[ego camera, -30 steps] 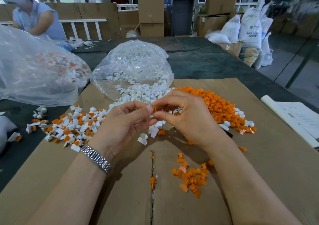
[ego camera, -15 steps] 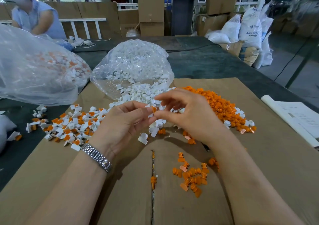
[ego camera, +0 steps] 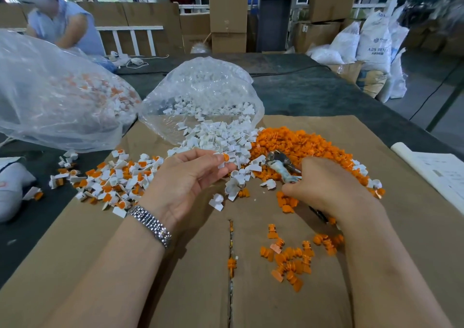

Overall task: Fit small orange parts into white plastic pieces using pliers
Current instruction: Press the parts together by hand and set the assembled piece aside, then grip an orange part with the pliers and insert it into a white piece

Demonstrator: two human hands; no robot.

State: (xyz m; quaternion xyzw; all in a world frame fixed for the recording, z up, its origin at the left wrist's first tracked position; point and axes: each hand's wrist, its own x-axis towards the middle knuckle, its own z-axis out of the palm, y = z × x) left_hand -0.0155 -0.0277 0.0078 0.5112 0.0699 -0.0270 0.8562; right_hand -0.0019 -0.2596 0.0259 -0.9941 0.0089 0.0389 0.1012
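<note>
**Right hand off the workpiece, down on the pliers**

Since the earlier frame my right hand (ego camera: pixel 324 189) has left the part and dropped to the cardboard sheet (ego camera: pixel 414 239), where its fingers curl round the handles of the worn pliers (ego camera: pixel 282 165); the head pokes out toward the piles. I cannot tell whether the pliers have left the sheet.

Left to right, progress as it lies:
- Large clear bag (ego camera: pixel 57 96), far left: white-and-orange pieces inside, presumably finished stock.
- Loose heap of assembled pieces (ego camera: pixel 110 179) on the sheet's left edge: each white with an orange insert. Sizeable, so a good run looks done.
- Left hand (ego camera: pixel 185 179) pinches one white piece with orange insert (ego camera: pixel 224 157) between thumb and fingertips, raised above the heap. The insert is placed; I judge it not yet pressed home.
- Open bag of white housings (ego camera: pixel 200 106), spilling forward: plenty unfitted.
- Orange insert pile (ego camera: pixel 301 141), large, plus a small scatter of orange inserts (ego camera: pixel 291 260) nearer me.

Judgement: current piece awaits its squeeze; bulk of the batch remains.
</note>
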